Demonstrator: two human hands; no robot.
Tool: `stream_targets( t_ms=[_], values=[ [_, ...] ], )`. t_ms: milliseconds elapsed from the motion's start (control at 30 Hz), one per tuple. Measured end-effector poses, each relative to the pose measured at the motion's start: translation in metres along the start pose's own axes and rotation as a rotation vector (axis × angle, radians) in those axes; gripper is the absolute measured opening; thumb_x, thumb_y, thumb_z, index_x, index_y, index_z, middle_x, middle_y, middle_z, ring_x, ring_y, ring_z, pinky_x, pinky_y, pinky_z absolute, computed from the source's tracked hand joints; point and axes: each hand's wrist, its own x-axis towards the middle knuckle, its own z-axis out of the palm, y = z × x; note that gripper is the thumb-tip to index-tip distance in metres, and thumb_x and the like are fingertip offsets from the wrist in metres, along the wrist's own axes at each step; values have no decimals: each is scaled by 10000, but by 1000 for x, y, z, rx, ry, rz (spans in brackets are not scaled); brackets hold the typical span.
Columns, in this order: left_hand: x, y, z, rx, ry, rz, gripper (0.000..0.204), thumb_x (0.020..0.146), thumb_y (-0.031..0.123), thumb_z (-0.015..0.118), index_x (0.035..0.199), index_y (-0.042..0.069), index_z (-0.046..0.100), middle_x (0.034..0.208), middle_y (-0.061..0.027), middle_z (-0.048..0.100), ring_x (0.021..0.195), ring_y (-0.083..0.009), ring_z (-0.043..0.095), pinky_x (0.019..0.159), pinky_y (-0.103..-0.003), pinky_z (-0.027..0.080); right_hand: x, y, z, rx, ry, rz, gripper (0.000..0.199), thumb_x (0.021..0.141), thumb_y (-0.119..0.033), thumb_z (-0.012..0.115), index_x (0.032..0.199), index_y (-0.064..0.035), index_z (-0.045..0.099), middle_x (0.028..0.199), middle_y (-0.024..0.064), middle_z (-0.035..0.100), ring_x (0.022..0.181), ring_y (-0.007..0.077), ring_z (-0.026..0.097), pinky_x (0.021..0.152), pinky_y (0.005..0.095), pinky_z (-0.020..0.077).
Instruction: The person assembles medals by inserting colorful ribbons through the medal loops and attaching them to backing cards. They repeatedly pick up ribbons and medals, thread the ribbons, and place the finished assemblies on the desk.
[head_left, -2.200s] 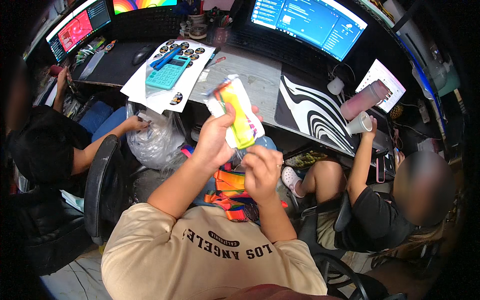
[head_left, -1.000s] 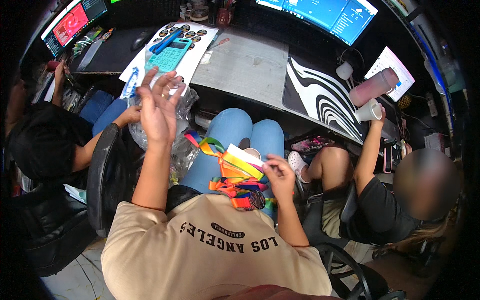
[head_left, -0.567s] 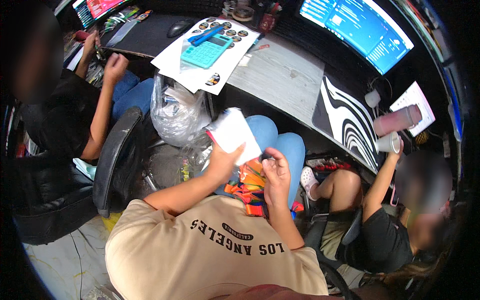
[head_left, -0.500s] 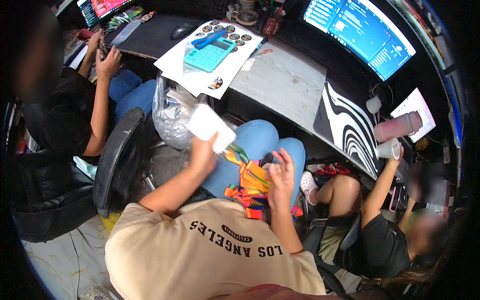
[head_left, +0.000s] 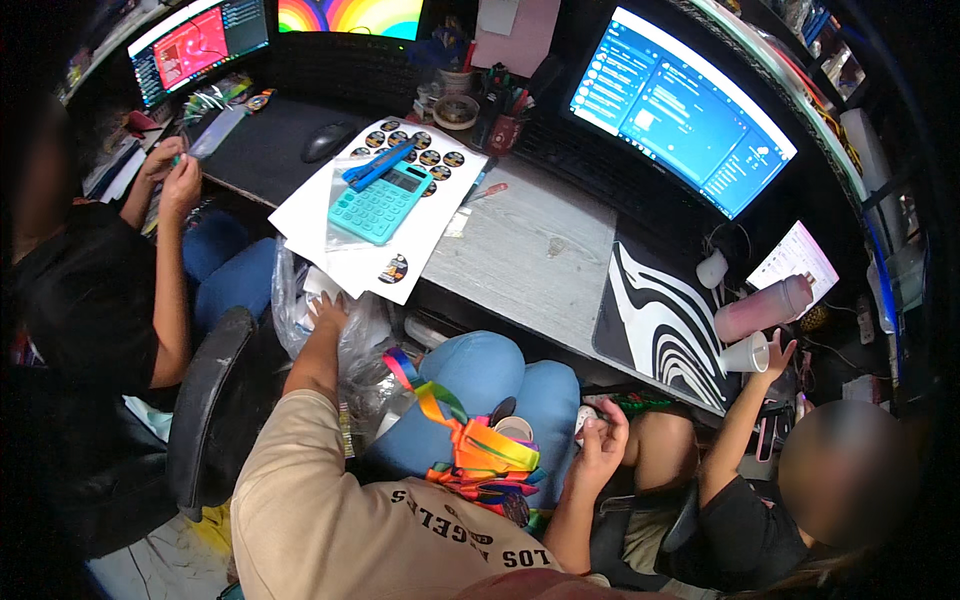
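Note:
My left hand [head_left: 328, 315] is at the mouth of a clear plastic bag [head_left: 365, 335], its fingers spread over white paper [head_left: 321, 283] inside. A heap of rainbow ribbons [head_left: 485, 445] lies on my lap, with one loose strip trailing toward the bag. Among the ribbons sits a pale round piece [head_left: 514, 429], and a dark oval piece [head_left: 503, 409] is beside it. My right hand [head_left: 602, 445] is raised next to my right thigh, palm up, fingers loosely bent and apart, with nothing visible in it.
On the desk [head_left: 525, 235] are white sheets with round stickers [head_left: 395, 270], a turquoise calculator [head_left: 382, 205], a blue cutter [head_left: 378, 165] and a mouse [head_left: 327, 142]. At right, a co-worker's hand [head_left: 778, 358] touches a white cup [head_left: 746, 354] near a pink bottle [head_left: 765, 307]. Another person sits left.
My left hand has moved from above my lap, carrying a white sheet, left into the plastic bag. My right hand has shifted away from the ribbons. The head view has turned.

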Motion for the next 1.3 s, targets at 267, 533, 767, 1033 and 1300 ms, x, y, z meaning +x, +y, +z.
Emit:
stream_targets(
  t_ms=[267, 533, 767, 1033, 1300],
  values=[
    [30, 4, 62, 34, 11, -23, 603, 940, 482, 425, 1472, 203, 377, 1564, -147, 256, 1414, -369, 285, 1137, -552, 205, 0, 17, 2, -66, -51, 127, 311, 859, 24, 647, 1164, -5, 588, 760, -48, 498, 685, 36, 431, 641, 182, 341],
    [-33, 9, -16, 51, 185, 42, 669, 946, 565, 339, 1456, 137, 405, 1538, -143, 317, 1413, -352, 301, 1138, -543, 192, 10, 14, -2, -212, -214, -107, 275, 853, 6, 667, 1121, 14, 605, 1196, 107, 565, 824, 89, 540, 758, 222, 457],
    [-279, 34, -161, -521, -685, 741, 662, 981, 548, 386, 1455, 87, 384, 1382, -172, 516, 1225, -317, 536, 1049, -441, 402, 19, -19, 37, -278, -266, -359, 368, 889, -90, 611, 1242, 7, 571, 1367, 197, 503, 1224, 286, 512, 1019, 395, 406],
    [-419, 152, -179, -1776, -1410, 767, 786, 990, 608, 237, 1504, 14, 233, 1537, -186, 298, 1444, -287, 233, 1172, -418, 198, -35, -15, 87, -469, -548, -1051, 621, 889, -446, 577, 1400, -107, 476, 1478, 212, 392, 1381, 419, 330, 1119, 585, 186],
    [-467, 174, -157, -457, 940, 2069, 521, 954, 419, 418, 1429, 208, 455, 1570, -99, 273, 1451, -376, 221, 1171, -558, 62, -9, -36, 65, 426, -491, 420, 730, 969, -588, 385, 1507, -107, 273, 1561, 146, 259, 1436, 320, 258, 1161, 499, 181]
  ],
)
